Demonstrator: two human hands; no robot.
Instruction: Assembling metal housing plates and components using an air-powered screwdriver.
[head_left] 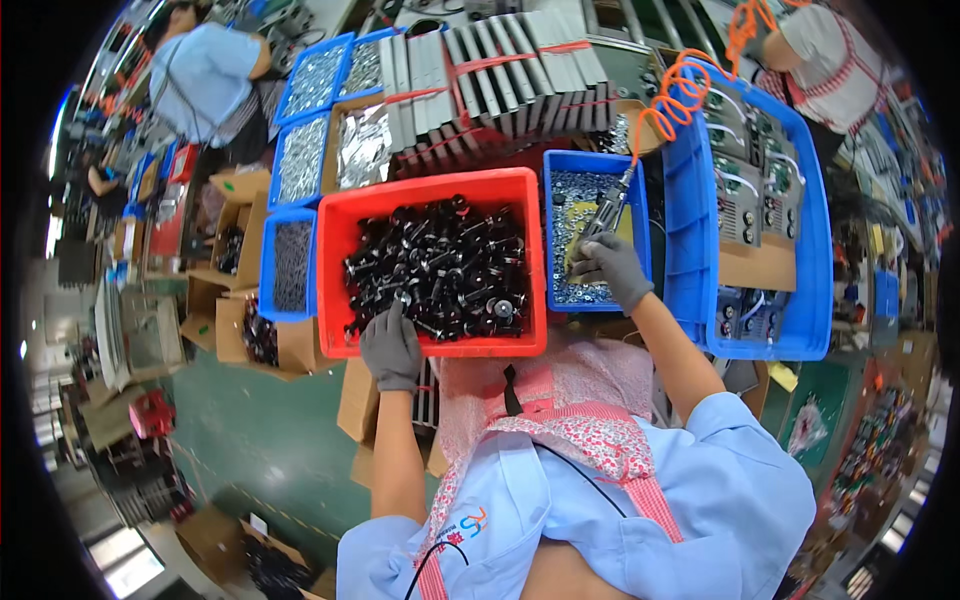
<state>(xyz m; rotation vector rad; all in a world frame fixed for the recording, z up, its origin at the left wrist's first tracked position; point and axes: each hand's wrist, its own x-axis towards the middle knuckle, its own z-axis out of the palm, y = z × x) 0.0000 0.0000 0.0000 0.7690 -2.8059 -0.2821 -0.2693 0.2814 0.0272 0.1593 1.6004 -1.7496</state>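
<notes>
A hidden bench seemingly carries the red bin (440, 347) and blue trays (549, 235).

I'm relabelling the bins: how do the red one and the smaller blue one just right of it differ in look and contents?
The red bin is wider; the blue bin is narrower. The red bin holds black parts with shiny metal pieces, the blue bin small silvery hardware. Both are rectangular and open-topped.

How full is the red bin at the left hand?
Well filled, not overflowing: black-and-silver parts heap across the red bin, its back rim uncovered.
</notes>
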